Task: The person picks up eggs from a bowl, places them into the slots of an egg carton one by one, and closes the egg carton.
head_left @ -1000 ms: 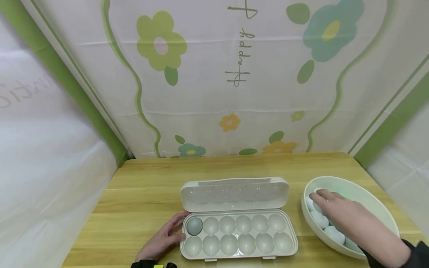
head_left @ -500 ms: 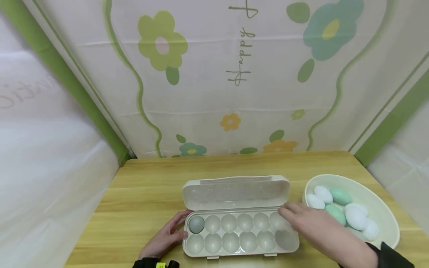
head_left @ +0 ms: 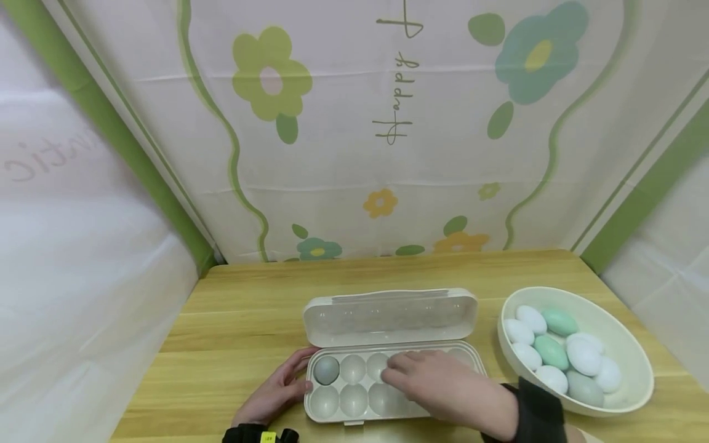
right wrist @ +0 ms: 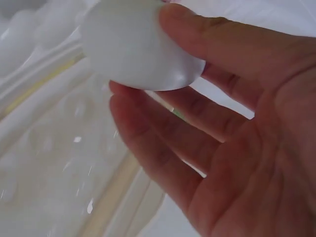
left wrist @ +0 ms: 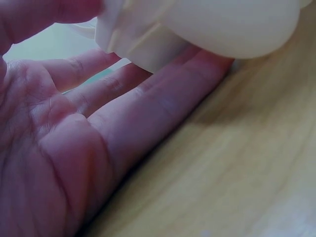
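An egg box with two rows of round cups lies on the table, its clear lid standing back. My left hand grips the box's left end; in the left wrist view the thumb is above and the fingers reach beneath. A grey-blue egg sits in the back left cup. Over the middle and right cups is my right hand, holding a white egg between thumb and fingertips, seen in the right wrist view. The head view hides that egg behind the hand.
At the right stands a cream bowl with several white, green and grey eggs. The wooden table ends at a flowered curtain behind. White cloth walls rise on both sides.
My right hand has gone from the bowl leftward to above the egg box's cups, carrying the white egg. My left hand keeps its grip on the box's left end.
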### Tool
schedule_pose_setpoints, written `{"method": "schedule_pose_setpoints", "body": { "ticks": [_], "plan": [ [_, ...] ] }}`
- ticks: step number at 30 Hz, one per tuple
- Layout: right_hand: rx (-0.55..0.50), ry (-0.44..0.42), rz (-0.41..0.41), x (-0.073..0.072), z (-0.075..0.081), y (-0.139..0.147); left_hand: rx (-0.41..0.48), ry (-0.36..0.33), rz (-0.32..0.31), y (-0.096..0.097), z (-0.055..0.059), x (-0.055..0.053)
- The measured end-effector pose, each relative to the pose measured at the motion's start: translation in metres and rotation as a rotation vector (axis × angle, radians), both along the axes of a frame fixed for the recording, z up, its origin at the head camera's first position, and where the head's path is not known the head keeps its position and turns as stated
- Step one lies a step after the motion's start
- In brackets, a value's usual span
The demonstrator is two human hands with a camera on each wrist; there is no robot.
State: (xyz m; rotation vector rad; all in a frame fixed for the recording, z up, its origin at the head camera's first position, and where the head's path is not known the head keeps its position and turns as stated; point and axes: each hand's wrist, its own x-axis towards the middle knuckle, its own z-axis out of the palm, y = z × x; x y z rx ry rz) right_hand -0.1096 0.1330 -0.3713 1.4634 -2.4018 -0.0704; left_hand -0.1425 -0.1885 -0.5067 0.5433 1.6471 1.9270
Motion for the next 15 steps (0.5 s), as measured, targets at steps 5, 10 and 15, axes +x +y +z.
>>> {"method": "schedule_pose_setpoints", "body": {
  "ticks": [5, 10, 15],
  "plan": [
    [0.04, -0.046, 0.058, -0.005, 0.0, -0.024, -0.027, -0.019, 0.001, 0.0, 0.003, -0.001],
    [0.048, -0.105, 0.108, -0.017, -0.005, -0.04, -0.07, -0.051, 0.017, -0.001, 0.005, -0.001],
    [0.041, -0.101, 0.13, -0.028, -0.016, -0.052, -0.068, -0.056, 0.022, -0.002, 0.002, 0.0]
  ]
}}
